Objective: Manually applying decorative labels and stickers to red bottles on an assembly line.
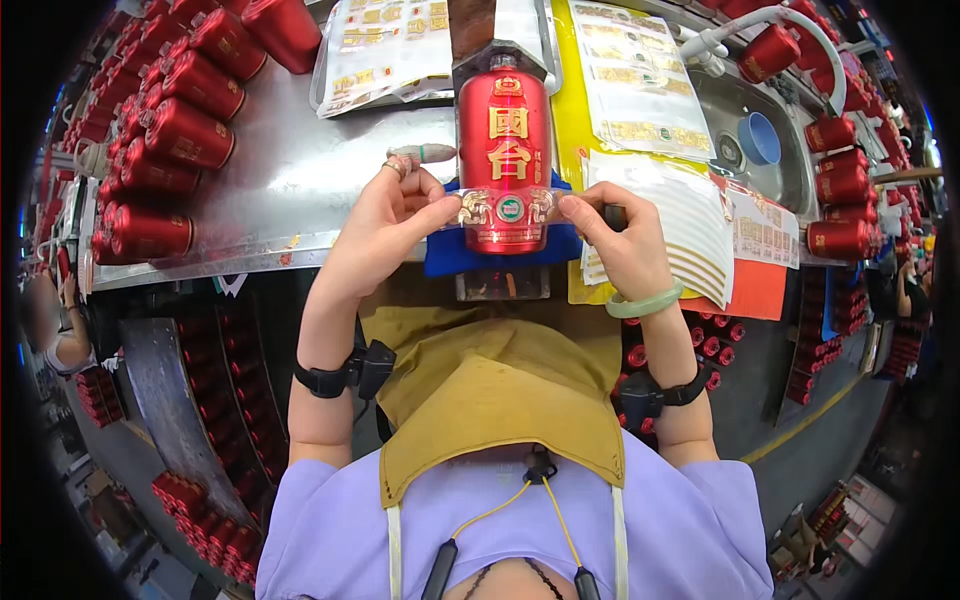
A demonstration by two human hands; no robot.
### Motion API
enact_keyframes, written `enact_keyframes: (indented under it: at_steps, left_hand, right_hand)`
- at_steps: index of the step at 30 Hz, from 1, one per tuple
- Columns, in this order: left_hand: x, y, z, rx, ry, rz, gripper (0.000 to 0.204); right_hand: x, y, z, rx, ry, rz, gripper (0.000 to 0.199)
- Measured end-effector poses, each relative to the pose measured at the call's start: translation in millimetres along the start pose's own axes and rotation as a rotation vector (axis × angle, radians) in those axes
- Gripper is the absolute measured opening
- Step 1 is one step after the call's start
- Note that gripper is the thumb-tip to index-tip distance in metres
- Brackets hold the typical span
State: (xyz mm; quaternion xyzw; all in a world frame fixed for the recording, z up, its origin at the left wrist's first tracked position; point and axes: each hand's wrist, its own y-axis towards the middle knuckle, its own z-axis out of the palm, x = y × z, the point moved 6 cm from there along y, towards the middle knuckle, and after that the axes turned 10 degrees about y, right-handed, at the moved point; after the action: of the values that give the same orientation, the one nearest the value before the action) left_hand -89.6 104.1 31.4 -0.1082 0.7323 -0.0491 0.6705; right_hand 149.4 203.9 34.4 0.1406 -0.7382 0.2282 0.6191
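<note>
- Red glossy bottle (504, 150) with gold characters is being held lying flat on a blue pad (442, 254), at the near edge of the steel surface (290, 185), neck pointing away under a metal fixture (500, 35).
- Left hand (385, 225) is being pressed against the bottle's lower left side, thumb and fingers closed on the end of a clear gold-patterned label strip (508, 208); one finger, capped with a grey cot (425, 153), is being held out straight.
- Right hand (625, 245) is being kept closed on the strip's right end, thumb on the bottle's lower right; a pale green bangle (645, 303) is being worn at that wrist.
- Strip is being stretched across the bottle's lower band, touching it; whether it is fully stuck down cannot be told.
- Step judged in hand: the band label is being aligned and applied around the bottle base.
- Next move, as a judgement: even tension on both ends and a level line are being called for, with the ends being smoothed round the curve without creases.
- Label sheets (640, 95) are being kept beside the bottle on the right, more sheets (385, 45) on the left.
- Rows of finished-looking red bottles (175, 120) are being stored lying on the surface at far left, well apart from the hands; more red bottles (835, 190) are lying far right near a sink (745, 120).
</note>
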Motion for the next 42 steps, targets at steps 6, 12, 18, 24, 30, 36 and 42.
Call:
enact_keyframes:
  at_steps: [6, 12, 18, 24, 30, 36, 42]
  left_hand:
    - [7.6, 3.6, 12.1, -0.047, -0.243, 0.033, 0.052]
    - [14.8, 0.6, 13.9, -0.127, -0.280, 0.054, 0.052]
    - [18.3, 3.6, 13.6, -0.149, -0.273, 0.018, 0.052]
    - [17.7, 1.3, 13.8, -0.150, -0.269, 0.009, 0.052]
    - [17.7, 2.0, 13.1, -0.152, -0.262, 0.011, 0.052]
    - [16.5, 3.3, 13.1, -0.144, -0.249, 0.004, 0.054]
    - [17.3, 2.4, 13.0, -0.148, -0.252, 0.011, 0.054]
  right_hand:
    - [-14.9, 3.4, 12.5, -0.009, 0.246, 0.123, 0.023]
    - [-23.8, 5.0, 12.3, -0.003, 0.288, 0.169, 0.023]
    - [-23.1, 2.2, 13.4, -0.036, 0.308, 0.155, 0.023]
    - [-25.4, 1.2, 12.7, -0.040, 0.296, 0.164, 0.024]
    - [-23.9, 1.8, 13.0, -0.040, 0.302, 0.166, 0.024]
    - [-22.0, 1.7, 13.9, -0.053, 0.307, 0.158, 0.024]
    - [-21.5, 2.8, 14.9, -0.046, 0.283, 0.137, 0.023]
